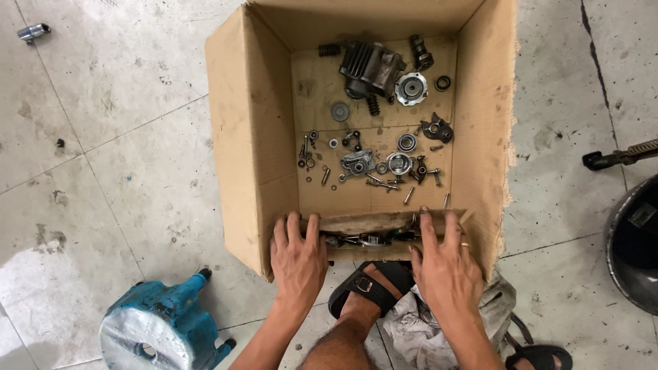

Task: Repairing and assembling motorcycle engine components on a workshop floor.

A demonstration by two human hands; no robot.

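- Nearest the camera, a foot in a black sandal (367,288) rests on the tiled floor (123,157), with a crumpled grey rag (418,329) just beside it.
- To the left, a blue metal housing (161,329) stands on the floor, well apart from the hands.
- The left hand (298,257) lies palm-down on the near flap of the cardboard box (250,137), fingers curled over its edge and gripping it.
- The right hand (445,264), wearing a ring, grips the same flap further right, fingers hooked over the rim.
- Between the hands, a few small metal parts (363,238) lie just under the flap.
- Farther in, bearings, bolts and small brackets (373,161) are scattered across the box bottom.
- At the far end sits a dark finned cylinder block (370,68), with a round silver hub (411,88) touching its right side.
- At the right edge, a dark round drum (634,247) stands on the floor.
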